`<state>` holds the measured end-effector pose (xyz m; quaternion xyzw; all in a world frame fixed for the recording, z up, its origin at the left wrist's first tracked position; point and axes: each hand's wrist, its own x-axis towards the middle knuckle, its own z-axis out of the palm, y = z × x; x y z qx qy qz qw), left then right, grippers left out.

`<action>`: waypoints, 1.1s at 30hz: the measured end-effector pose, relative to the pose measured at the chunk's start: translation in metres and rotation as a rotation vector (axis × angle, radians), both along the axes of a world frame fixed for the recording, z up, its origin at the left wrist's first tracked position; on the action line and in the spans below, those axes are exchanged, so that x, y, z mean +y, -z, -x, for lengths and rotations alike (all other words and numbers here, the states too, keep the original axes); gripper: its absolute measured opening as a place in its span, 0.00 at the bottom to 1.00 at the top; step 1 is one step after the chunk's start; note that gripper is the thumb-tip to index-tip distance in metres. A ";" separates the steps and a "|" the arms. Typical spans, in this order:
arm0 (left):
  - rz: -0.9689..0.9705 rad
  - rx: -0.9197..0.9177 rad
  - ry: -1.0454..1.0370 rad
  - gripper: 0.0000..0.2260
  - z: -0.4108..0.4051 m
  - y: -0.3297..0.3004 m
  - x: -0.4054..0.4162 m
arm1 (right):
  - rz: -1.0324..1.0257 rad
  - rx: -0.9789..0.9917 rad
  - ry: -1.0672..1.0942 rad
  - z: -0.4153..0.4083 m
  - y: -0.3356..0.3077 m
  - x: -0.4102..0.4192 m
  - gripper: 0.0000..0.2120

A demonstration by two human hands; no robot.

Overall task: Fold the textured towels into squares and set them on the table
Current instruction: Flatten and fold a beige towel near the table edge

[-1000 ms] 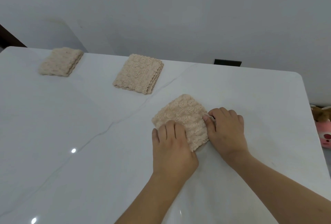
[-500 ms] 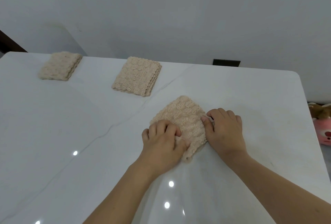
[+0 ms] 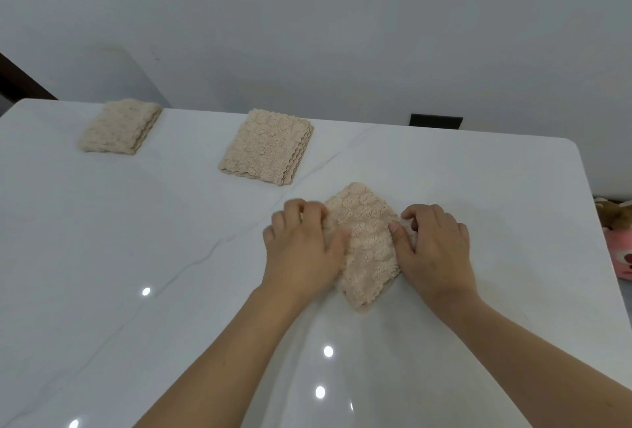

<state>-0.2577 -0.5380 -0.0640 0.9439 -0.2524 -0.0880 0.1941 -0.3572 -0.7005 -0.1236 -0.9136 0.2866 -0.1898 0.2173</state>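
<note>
We find the near towel [image 3: 367, 243] on the table [image 3: 136, 239] at centre, left hand [image 3: 301, 246] gripping its nine-o'clock edge, right hand [image 3: 434, 246] pinching three o'clock (corners uneven); we advise squaring edges before release.

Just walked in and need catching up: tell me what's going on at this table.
A person is folding beige textured towels. Both hands work on the nearest towel: the left hand grips its left edge with curled fingers, and the right hand pinches its right corner. Two folded towels, the middle one and the far one, already lie on the white table.
</note>
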 end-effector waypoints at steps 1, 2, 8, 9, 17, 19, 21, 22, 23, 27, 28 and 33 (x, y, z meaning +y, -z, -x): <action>-0.004 -0.045 -0.074 0.20 -0.004 0.001 -0.003 | 0.012 0.010 0.017 -0.001 0.000 0.001 0.09; -0.029 -0.042 -0.118 0.22 -0.008 0.003 -0.006 | 0.042 0.029 0.037 -0.001 -0.001 0.002 0.10; -0.182 0.024 -0.069 0.11 -0.010 0.010 -0.017 | 0.084 0.110 0.032 -0.001 -0.004 0.003 0.18; -0.157 0.040 -0.063 0.10 -0.012 0.008 -0.018 | 0.077 0.098 0.023 0.000 -0.004 0.003 0.17; 0.056 0.281 -0.193 0.17 0.000 0.001 -0.012 | -0.129 -0.030 -0.051 0.003 -0.010 0.001 0.10; 0.016 0.136 -0.234 0.19 0.017 0.005 -0.011 | -0.156 -0.038 -0.079 0.002 -0.010 -0.002 0.08; 0.023 0.101 -0.305 0.21 0.031 0.010 -0.012 | -0.180 -0.027 -0.101 0.001 -0.011 -0.004 0.09; 0.028 0.115 -0.353 0.21 0.036 0.011 -0.014 | -0.195 -0.024 -0.114 0.001 -0.012 -0.004 0.09; 0.024 0.127 -0.401 0.22 0.040 0.012 -0.016 | -0.219 -0.029 -0.131 0.001 -0.014 -0.004 0.08; -0.040 0.145 -0.492 0.22 0.065 0.015 -0.022 | -0.455 -0.087 -0.272 0.016 -0.021 -0.017 0.06; -0.059 0.158 -0.503 0.21 0.075 0.016 -0.025 | -0.490 -0.083 -0.334 0.025 -0.022 -0.026 0.06; -0.059 0.113 -0.466 0.18 0.143 0.015 -0.055 | -0.244 0.041 -0.559 0.091 -0.019 -0.081 0.08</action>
